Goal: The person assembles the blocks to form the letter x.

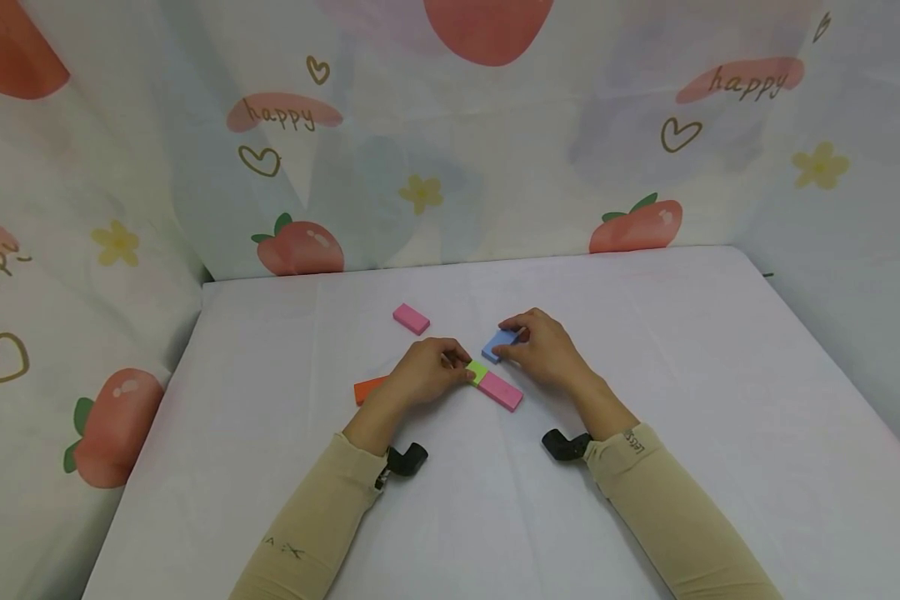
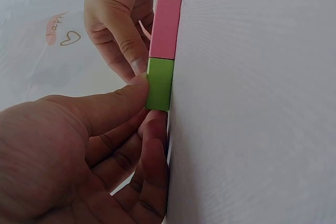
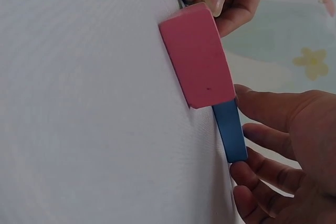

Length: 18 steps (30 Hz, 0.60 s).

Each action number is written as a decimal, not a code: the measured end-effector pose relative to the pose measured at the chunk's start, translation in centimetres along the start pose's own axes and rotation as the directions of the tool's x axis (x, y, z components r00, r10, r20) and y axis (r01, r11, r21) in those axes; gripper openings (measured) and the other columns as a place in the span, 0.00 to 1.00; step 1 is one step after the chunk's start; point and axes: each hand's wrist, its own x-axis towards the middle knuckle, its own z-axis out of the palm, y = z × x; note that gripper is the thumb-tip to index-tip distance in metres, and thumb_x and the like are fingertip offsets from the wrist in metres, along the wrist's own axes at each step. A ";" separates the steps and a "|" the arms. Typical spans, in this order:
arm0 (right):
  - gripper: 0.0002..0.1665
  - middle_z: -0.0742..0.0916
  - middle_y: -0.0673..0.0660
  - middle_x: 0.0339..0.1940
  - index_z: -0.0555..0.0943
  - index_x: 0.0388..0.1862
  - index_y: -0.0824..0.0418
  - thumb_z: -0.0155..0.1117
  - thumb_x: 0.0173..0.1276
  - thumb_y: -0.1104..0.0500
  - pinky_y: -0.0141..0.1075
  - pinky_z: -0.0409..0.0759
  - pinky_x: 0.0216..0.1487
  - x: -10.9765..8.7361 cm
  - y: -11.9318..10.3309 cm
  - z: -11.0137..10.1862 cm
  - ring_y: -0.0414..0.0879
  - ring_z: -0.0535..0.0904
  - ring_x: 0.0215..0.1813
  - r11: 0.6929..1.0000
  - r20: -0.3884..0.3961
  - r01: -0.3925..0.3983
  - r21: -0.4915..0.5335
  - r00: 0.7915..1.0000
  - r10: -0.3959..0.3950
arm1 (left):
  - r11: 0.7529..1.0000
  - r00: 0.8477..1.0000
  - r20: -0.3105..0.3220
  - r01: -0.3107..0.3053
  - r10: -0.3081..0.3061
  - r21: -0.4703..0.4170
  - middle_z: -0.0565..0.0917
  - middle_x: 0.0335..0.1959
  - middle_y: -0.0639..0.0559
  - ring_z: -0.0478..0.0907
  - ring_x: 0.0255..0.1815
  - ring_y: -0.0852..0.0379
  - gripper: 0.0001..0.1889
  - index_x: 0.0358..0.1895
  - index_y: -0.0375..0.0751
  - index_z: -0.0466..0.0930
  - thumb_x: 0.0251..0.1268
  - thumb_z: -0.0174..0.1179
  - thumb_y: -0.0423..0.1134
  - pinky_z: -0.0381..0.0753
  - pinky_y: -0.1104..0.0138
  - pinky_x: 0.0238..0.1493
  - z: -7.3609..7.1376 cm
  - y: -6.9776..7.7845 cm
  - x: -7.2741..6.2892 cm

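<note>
Near the middle of the table, my left hand [image 1: 427, 371] pinches a green block [image 1: 477, 372], its thumb on the top edge and its fingertips at the near end. End to end with the green one lies a pink block [image 1: 501, 391], the two touching in the left wrist view. My right hand [image 1: 547, 346] grips a flat blue block [image 1: 498, 343] just beyond them, between thumb and fingers. In the right wrist view the pink block [image 3: 197, 59] overlaps part of the blue block [image 3: 230, 132].
Behind the left hand a second pink block [image 1: 411, 319] lies by itself. An orange block [image 1: 369, 389] is partly hidden by my left hand. A white cloth covers the table [image 1: 720, 375], and a printed curtain [image 1: 495, 167] stands along its back edge.
</note>
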 end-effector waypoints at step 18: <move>0.26 0.82 0.58 0.53 0.84 0.62 0.58 0.76 0.67 0.51 0.47 0.77 0.55 -0.1 -0.4 0.1 0.53 0.79 0.54 1.000 0.017 0.015 0.000 1.000 -0.015 | 1.000 1.000 0.000 -0.001 0.001 0.008 0.84 0.36 0.56 0.80 0.42 0.57 0.09 0.46 0.48 0.87 0.68 0.70 0.45 0.77 0.63 0.47 -0.1 0.1 -0.1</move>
